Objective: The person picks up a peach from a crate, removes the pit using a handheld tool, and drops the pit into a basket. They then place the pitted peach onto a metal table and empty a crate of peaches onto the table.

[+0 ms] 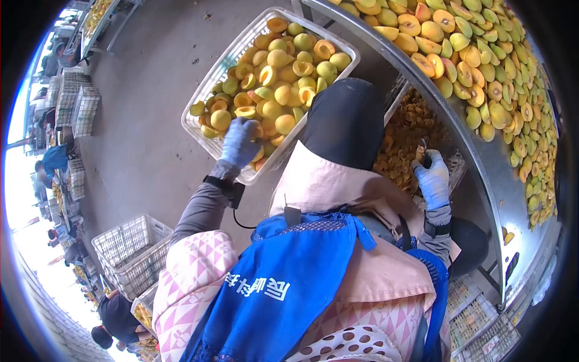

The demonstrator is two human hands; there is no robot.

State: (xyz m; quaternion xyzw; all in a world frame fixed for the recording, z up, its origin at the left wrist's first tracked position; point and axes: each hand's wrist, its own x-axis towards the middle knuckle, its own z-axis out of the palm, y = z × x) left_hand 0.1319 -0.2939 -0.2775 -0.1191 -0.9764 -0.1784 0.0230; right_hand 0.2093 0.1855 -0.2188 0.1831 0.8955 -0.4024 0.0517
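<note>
Here's the metal table point(503, 181), sweeping past the far side of your right fingers, heaped with halved fruit. The white crate point(194, 123) sits under your left fingers, full of yellow-green fruit point(277, 58). Your left hand point(241, 143) dips in, fingers curled, grip unclear! Your right hand point(433, 181) closes around a small tool point(421, 149) above brown pieces point(395, 136).

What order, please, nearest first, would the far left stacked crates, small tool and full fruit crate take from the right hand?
1. Small tool, in the right hand.
2. Full fruit crate, by the left hand.
3. Stacked crates, far left.
</note>
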